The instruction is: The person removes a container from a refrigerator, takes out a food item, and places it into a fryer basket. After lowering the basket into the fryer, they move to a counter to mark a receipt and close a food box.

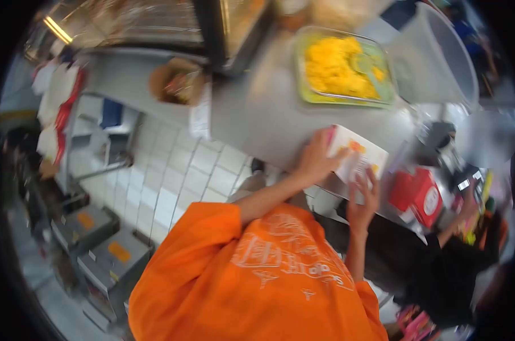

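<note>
A white box (357, 153) with orange and yellow print and a pink edge is between my two hands at the counter's front edge. My left hand (318, 159) grips its left side, fingers over the printed face. My right hand (363, 196) is at its lower right side, the fingers apart and the tips touching or very near it; blur hides the exact contact. Beyond the box, a glass dish (303, 94) holds yellow food (337, 67) with a pale green spoon (371, 74) in it.
Clear plastic tub (433, 57) at upper right. Red box (425, 196) to the right, near a co-worker in black (433, 273). Brown paper container (178, 85) and white paper strip (200, 116) on the metal counter (251, 108). Grey bins (112, 256) at lower left.
</note>
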A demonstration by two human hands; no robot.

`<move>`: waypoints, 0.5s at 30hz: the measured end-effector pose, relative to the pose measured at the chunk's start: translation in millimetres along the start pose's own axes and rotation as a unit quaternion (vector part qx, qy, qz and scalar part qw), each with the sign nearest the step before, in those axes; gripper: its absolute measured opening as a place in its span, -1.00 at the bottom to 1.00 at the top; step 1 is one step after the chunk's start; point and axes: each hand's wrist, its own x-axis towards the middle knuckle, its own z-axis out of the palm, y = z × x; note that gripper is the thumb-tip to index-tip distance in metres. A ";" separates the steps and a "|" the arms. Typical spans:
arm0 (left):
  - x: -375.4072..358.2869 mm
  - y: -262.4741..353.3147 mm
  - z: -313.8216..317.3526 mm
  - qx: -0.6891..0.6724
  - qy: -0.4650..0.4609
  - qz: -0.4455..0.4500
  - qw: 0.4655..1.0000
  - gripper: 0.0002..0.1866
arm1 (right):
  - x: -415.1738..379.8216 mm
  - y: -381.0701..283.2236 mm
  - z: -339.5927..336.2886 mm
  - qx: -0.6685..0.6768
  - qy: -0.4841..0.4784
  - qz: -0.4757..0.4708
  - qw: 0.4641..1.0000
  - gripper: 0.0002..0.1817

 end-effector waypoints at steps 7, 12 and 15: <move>-17.4 5.9 28.9 -0.025 0.000 -0.022 0.999 -0.50 | 62.1 -15.8 -80.6 0.067 0.305 -0.106 0.944 -0.81; -26.8 -1.6 -1.1 0.001 0.121 0.002 0.993 -0.63 | 24.6 52.2 -31.7 0.188 0.072 0.134 0.970 -0.77; -25.4 -37.4 -80.8 0.075 0.289 -0.057 0.953 -0.70 | 4.4 57.2 -18.9 0.100 0.055 0.104 0.988 -0.75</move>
